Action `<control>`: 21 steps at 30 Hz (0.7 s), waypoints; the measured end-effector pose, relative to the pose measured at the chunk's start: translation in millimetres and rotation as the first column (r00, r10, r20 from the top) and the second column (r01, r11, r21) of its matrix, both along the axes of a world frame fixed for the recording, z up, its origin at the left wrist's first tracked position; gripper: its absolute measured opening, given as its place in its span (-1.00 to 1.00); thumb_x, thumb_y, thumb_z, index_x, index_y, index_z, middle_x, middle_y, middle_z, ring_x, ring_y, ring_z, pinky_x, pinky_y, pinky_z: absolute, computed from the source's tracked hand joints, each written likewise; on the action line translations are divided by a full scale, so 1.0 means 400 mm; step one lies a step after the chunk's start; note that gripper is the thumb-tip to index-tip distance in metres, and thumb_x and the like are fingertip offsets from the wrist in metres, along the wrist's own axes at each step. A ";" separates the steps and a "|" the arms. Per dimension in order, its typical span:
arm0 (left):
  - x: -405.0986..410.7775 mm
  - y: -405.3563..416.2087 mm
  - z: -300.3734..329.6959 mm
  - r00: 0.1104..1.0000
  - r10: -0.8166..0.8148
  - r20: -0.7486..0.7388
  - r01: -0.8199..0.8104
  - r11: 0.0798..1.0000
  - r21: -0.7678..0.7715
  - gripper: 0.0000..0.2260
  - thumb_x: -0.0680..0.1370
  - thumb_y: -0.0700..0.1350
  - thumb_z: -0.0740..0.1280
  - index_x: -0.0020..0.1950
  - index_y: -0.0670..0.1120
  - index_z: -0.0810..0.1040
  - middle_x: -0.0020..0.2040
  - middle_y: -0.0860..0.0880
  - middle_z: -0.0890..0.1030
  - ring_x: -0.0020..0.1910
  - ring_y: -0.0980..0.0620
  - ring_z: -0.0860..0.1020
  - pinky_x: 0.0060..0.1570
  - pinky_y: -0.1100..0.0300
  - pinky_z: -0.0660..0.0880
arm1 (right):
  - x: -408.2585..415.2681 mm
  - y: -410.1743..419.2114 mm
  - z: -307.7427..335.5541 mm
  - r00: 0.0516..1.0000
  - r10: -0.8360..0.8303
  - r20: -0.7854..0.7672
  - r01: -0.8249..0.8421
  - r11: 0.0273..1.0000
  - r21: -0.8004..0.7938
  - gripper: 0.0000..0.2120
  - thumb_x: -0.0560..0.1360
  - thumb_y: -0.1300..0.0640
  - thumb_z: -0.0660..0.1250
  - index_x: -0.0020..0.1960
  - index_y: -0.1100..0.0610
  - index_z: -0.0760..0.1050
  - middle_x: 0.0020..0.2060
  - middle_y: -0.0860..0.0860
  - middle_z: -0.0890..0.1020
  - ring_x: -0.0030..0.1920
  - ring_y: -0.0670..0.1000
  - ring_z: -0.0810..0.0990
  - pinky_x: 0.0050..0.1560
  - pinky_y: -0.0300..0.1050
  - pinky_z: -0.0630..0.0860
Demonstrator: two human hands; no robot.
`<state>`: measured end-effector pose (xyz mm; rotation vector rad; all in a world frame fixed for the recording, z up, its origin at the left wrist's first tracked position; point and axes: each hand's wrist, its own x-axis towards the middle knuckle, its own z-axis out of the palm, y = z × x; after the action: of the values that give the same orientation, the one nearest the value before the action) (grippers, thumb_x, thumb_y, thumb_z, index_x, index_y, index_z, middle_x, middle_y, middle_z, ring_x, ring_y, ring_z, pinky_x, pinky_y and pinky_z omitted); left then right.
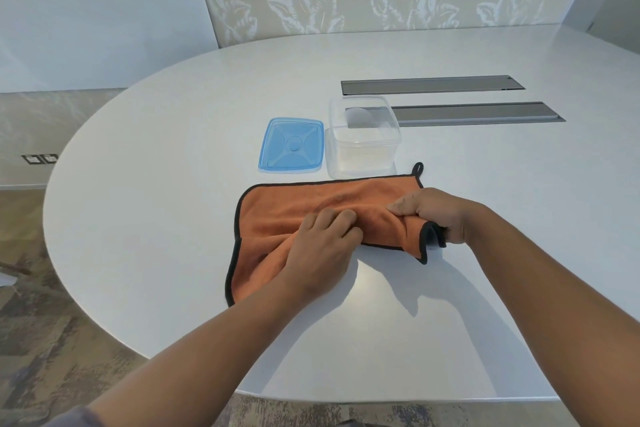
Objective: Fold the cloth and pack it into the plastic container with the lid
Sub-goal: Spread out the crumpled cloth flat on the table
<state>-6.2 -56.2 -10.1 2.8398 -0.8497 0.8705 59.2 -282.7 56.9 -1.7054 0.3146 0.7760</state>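
1. An orange cloth (311,208) with a black hem lies on the white table (156,201), near the front edge, partly bunched along its near side.
2. The left hand (320,250) rests on the cloth's near middle, fingers curled and pressed into the fabric; whether this grip pinches a fold or only pushes down cannot be told from here.
3. The right hand (433,215) closes its grip on the cloth's right near corner, thumb on top, the hem curling out below the fist.
4. A small black loop (418,168) sticks up at the cloth's far right corner.
5. The clear container (363,142) stands open just beyond the cloth's far edge, seemingly with nothing in it.
6. The blue lid (291,145) lies flat on the table just left of the container, apart from the cloth.
7. Two grey slots (485,113) are set in the table behind the container.
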 end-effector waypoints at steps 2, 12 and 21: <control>0.004 0.002 -0.007 1.000 0.012 -0.024 -0.013 1.000 -0.015 -0.84 0.50 0.00 0.42 -0.07 -0.07 0.56 0.08 -0.06 0.59 -0.02 -0.17 0.52 -0.12 -0.04 0.43 | 0.005 -0.002 0.000 1.000 0.009 -0.007 -0.009 1.000 -0.008 -0.82 0.54 0.11 0.46 -0.07 0.24 0.67 -0.18 0.17 0.66 -0.28 0.10 0.63 -0.22 -0.09 0.63; 0.030 0.000 -0.018 1.000 -0.003 0.017 0.003 1.000 -0.014 -0.93 0.45 -0.09 0.38 -0.14 -0.06 0.52 -0.09 -0.05 0.59 -0.19 -0.16 0.50 -0.22 -0.01 0.37 | 0.006 0.011 0.012 0.994 0.110 -0.025 -0.111 0.992 -0.062 -0.71 0.56 0.11 0.44 0.11 0.35 0.67 -0.04 0.28 0.72 -0.14 0.16 0.69 0.00 0.06 0.66; -0.010 0.012 0.092 0.948 -0.126 -0.291 0.124 0.992 -0.023 -0.81 0.36 -0.07 0.21 -0.13 0.03 0.21 -0.30 0.05 0.47 -0.41 -0.07 0.42 -0.46 0.17 0.03 | 0.010 0.017 0.002 0.978 0.208 0.025 -0.201 0.964 -0.173 -0.54 0.58 -0.06 0.40 0.25 0.30 0.61 0.00 0.27 0.68 -0.05 0.20 0.56 -0.04 0.07 0.48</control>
<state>-10.3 -51.3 26.7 2.7748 -0.9690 0.4213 63.2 -275.9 57.8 -1.9344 0.1797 0.8820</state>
